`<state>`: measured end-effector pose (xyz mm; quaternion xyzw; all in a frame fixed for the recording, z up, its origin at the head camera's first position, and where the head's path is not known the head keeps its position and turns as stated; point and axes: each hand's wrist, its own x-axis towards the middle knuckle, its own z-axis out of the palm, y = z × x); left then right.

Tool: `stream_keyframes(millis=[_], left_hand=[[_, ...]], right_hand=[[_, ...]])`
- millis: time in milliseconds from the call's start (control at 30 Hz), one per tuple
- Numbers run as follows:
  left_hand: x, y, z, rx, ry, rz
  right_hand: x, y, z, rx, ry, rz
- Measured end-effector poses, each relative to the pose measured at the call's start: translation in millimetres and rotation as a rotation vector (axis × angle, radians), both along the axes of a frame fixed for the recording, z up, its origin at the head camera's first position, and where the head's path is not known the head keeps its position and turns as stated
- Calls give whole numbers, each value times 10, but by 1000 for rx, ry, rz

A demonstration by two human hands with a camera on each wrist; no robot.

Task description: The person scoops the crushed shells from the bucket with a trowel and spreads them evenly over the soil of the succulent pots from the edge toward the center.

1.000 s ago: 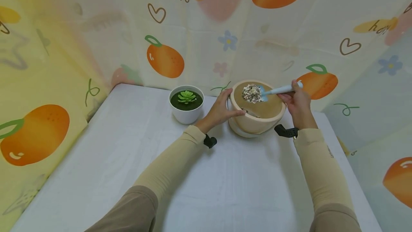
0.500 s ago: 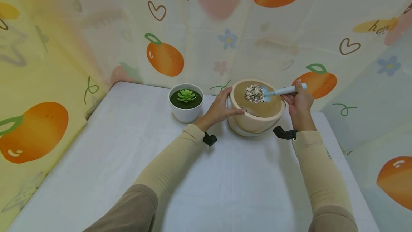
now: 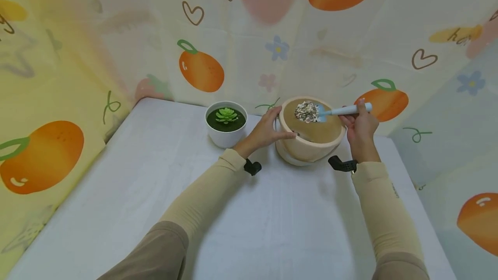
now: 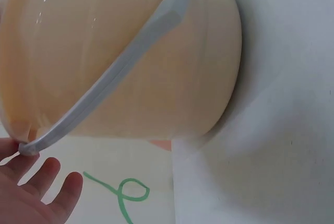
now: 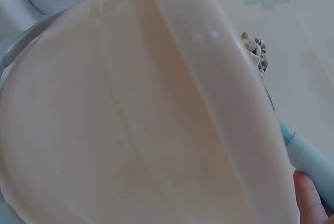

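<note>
A peach bucket (image 3: 307,148) with a grey carrying handle (image 4: 104,83) stands upright toward the back of the table. My left hand (image 3: 263,132) holds its rim at the left, thumb along the front and fingertips at the far left. In the left wrist view, fingers (image 4: 44,174) reach the rim beside the handle's end. My right hand (image 3: 362,128) grips the pale blue handle of a small shovel (image 3: 342,110). The blade, over the bucket's opening, bears a heap of grey-white pebbles (image 3: 307,112). In the right wrist view, the bucket's wall hides most of the shovel.
Left of the bucket stands a white pot (image 3: 225,137) with a green succulent (image 3: 226,116). Both containers rest on a table with a white cloth (image 3: 272,224). A patterned curtain (image 3: 241,64) hangs close behind them.
Over the last second, the shovel and right hand have shifted slightly to the right above the bucket, the pebbles still on the blade. The left hand keeps its place on the rim.
</note>
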<state>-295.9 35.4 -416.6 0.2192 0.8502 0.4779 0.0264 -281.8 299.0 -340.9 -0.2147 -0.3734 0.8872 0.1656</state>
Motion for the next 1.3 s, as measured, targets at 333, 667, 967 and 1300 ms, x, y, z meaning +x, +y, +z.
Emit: stream_keyframes(millis=[333,667,967,1300], left_hand=[[13,-93,31,-67,22,-16],[-9,-145,31,-100,11,-9],[-2,-220,24,-52,32,-8],[50,-358,68,-45,112,43]], right_hand=[[43,-18,-6,-55,31,17],[56,-79,23,-60,38,-1],[45,-141,65,-104,52,-5],[61,-251,81,-43,78,11]])
